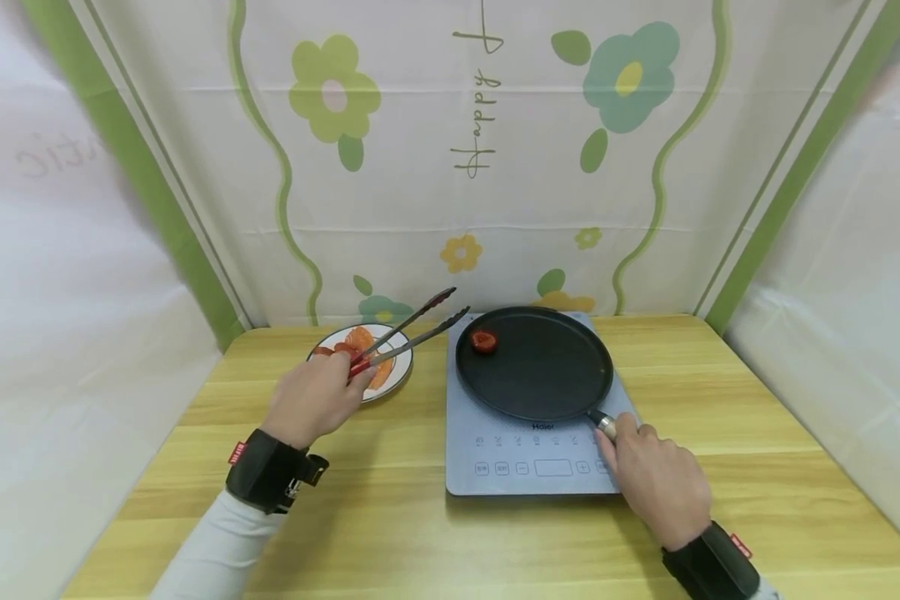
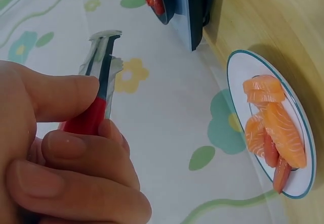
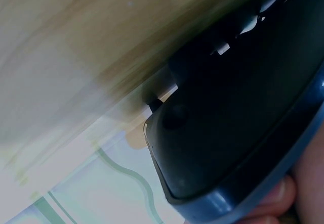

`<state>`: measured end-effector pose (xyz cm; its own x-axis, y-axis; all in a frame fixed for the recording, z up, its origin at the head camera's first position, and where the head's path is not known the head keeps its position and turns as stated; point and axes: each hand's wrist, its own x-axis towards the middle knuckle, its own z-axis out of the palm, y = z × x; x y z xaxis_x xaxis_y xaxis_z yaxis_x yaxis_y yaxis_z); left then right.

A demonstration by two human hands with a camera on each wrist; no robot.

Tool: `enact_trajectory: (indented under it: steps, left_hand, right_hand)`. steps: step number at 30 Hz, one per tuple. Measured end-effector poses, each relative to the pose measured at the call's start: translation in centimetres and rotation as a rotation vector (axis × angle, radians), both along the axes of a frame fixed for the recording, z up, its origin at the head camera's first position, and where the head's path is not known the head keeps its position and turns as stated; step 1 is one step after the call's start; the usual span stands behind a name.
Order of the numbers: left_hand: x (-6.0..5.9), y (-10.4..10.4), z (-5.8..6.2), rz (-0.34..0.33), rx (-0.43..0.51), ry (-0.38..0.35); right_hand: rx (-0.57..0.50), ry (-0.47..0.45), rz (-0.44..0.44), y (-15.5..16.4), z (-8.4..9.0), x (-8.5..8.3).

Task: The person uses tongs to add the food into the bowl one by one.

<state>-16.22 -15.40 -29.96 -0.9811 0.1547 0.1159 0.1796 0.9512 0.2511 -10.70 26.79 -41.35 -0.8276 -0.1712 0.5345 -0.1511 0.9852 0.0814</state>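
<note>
plate (image 1: 399, 382) of salmon slices (image 2: 273, 128) just beyond left hand (image 1: 313, 398) | cooker (image 1: 495, 454) under pan (image 1: 534, 363), red piece (image 1: 483, 341) at its far rim | left hand grips tongs (image 1: 412, 331), tips apart over plate | right hand (image 1: 654, 477) clasps pan handle (image 1: 603, 423)

The backdrop cloth (image 1: 487, 192) reads "Happy"; the induction cooker (image 1: 528, 462) reads "Haier".

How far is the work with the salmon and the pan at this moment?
Done: one red piece lies in the black pan on the induction cooker. In hand: the left hand grips the tongs, empty, above the plate; the right hand holds the pan handle. Left: several salmon slices on the plate.
</note>
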Motion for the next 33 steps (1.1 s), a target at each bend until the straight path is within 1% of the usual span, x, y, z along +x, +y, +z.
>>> enact_trajectory:
  steps: [3,11,14,18,20,29,33]
  left_hand:
    - [0.2,-0.6,0.0,0.009,0.005,-0.013]
    - [0.8,-2.1,-0.8,0.020,0.036,-0.036]
    - [1.0,-2.7,-1.0,0.039,0.041,-0.046]
    - [1.2,-3.5,-1.5,0.057,0.049,-0.060]
    - [1.4,-3.8,-1.7,0.060,0.057,-0.071]
    - [1.8,-5.2,-2.8,0.100,0.081,-0.094]
    - [2.0,-5.7,-3.4,0.106,0.077,-0.098]
  right_hand:
    - [0.000,0.009,0.006,0.0,0.0,0.0]
    - [-0.012,-0.025,-0.002,-0.1,0.1,0.0]
    - [-0.006,-0.001,0.007,-0.1,0.0,0.0]
    - [0.014,0.058,0.028,0.1,-0.1,-0.1]
    - [0.018,0.068,0.030,0.1,-0.2,-0.2]
    - [0.013,0.058,0.028,0.1,-0.1,-0.1]
    - [0.016,0.055,0.026,0.1,0.0,-0.2]
